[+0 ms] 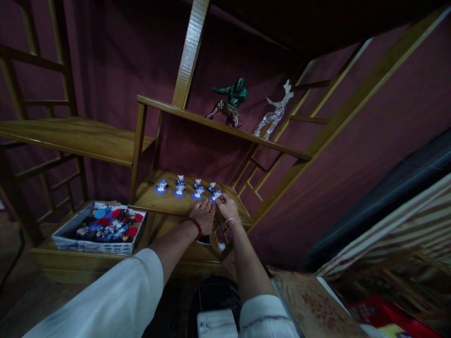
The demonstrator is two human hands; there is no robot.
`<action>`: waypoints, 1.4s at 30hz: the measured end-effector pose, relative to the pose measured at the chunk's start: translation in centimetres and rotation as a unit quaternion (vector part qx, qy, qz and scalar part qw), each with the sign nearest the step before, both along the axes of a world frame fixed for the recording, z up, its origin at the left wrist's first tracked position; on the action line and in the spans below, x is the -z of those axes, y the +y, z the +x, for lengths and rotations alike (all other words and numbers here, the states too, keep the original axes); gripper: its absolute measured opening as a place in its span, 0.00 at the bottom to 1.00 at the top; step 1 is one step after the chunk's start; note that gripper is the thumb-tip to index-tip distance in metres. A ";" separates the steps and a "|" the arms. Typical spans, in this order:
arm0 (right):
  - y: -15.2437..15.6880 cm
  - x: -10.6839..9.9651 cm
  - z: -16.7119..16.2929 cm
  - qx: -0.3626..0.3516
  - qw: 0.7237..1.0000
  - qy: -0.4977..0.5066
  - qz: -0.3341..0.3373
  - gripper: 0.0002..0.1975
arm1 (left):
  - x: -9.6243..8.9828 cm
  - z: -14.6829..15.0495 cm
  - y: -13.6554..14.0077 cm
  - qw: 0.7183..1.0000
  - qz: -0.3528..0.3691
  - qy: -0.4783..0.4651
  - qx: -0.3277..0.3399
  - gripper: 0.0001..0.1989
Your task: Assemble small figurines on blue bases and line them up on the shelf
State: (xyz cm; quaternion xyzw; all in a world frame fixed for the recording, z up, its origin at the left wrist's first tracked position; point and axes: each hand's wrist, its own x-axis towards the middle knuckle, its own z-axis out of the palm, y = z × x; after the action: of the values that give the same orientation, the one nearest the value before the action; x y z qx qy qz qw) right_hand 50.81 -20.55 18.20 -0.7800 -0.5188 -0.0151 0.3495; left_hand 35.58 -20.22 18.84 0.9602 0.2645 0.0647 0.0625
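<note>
Small figurines stand in two rows on a low wooden shelf (pixel 148 197). The front row has white-and-purple figurines on round purple bases, among them one (pixel 161 186) at the left end. Behind are darker figurines, such as one (pixel 181 180) with a pale head. My right hand (pixel 228 208), with a silver bracelet, pinches the rightmost purple-based figurine (pixel 216 195), which rests on the shelf. Beside it my left hand (pixel 205 215), wearing a red bead bracelet, lies with fingers stretched out over the shelf's front edge and holds nothing.
To the left sits an open box (pixel 95 246) full of jumbled figurines and red and blue discs. A green-topped crouching statue (pixel 232 101) and a clear deer ornament (pixel 276 115) stand on the shelf above. A dark flat object (pixel 204 240) lies under my left wrist.
</note>
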 end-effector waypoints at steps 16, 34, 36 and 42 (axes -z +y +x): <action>0.1 0.0 0.0 -0.005 1.000 0.001 -0.008 0.07 | 0.1 0.0 0.0 1.000 -0.002 -0.005 0.000 0.37; -0.2 -0.1 0.0 -0.029 0.999 0.018 0.002 0.06 | 0.6 0.2 -0.1 0.999 0.006 -0.033 -0.013 0.37; -0.2 -0.2 0.0 -0.030 0.999 0.018 0.001 0.07 | 0.6 0.1 -0.2 0.999 0.007 -0.037 -0.015 0.37; -0.3 -0.4 -0.2 -0.020 1.000 0.019 -0.010 0.08 | 0.9 0.3 -0.2 0.999 0.008 -0.043 -0.021 0.36</action>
State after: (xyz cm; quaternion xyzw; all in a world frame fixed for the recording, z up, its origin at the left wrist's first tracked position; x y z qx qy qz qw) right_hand 50.57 -20.83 18.56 -0.7730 -0.5278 0.0119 0.3518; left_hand 35.85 -20.38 17.96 0.9512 0.2812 0.1095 0.0646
